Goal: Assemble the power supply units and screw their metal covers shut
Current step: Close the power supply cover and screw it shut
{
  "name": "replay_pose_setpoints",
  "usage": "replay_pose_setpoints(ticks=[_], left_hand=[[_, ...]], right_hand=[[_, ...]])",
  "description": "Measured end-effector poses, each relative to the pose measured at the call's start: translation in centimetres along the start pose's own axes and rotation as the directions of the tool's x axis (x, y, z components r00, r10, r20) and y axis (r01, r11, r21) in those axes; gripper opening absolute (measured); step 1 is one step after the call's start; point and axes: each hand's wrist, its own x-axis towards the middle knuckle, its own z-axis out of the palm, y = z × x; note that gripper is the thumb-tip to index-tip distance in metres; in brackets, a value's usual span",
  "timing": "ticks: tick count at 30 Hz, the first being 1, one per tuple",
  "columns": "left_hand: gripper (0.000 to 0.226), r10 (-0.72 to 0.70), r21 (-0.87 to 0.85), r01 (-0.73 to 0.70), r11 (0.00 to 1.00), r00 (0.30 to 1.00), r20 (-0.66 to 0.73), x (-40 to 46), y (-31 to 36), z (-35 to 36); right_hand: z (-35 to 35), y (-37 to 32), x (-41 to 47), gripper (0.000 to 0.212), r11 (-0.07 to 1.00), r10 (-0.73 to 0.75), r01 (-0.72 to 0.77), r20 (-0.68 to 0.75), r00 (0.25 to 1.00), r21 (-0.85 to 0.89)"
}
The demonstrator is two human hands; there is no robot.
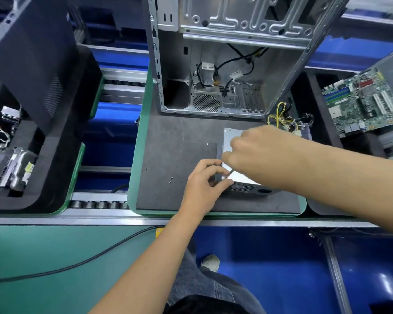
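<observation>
Your right hand (247,150) grips a screwdriver (229,174), tip at the power supply unit's (243,175) near cover corner. Your left hand (204,180) pinches that corner steady. Cover seated; two loose screws (170,180) left of it remain undriven.

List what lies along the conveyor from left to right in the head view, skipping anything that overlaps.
Black foam tray of loose parts → small loose screws on grey mat → left hand → silver metal power supply unit → green motherboard.
</observation>
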Motion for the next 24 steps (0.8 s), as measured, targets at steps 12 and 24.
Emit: replay_pose_setpoints(ticks=[12,24], left_hand=[[0.038,-0.009,-0.07,0.002,0.998,0.995,-0.099,-1.1,-0.1,-0.9],[0.013,0.195,0.662,-0.016,0.749,0.961,-0.197,-1.8,-7.2,-10.9]], right_hand=[[0.7,0.1,0.1,0.011,1.0,0.014,-0.014,0.007,1.0,0.011],[2.9,1.3,0.0,0.021,0.77,0.256,-0.367,0.274,0.927,0.523]])
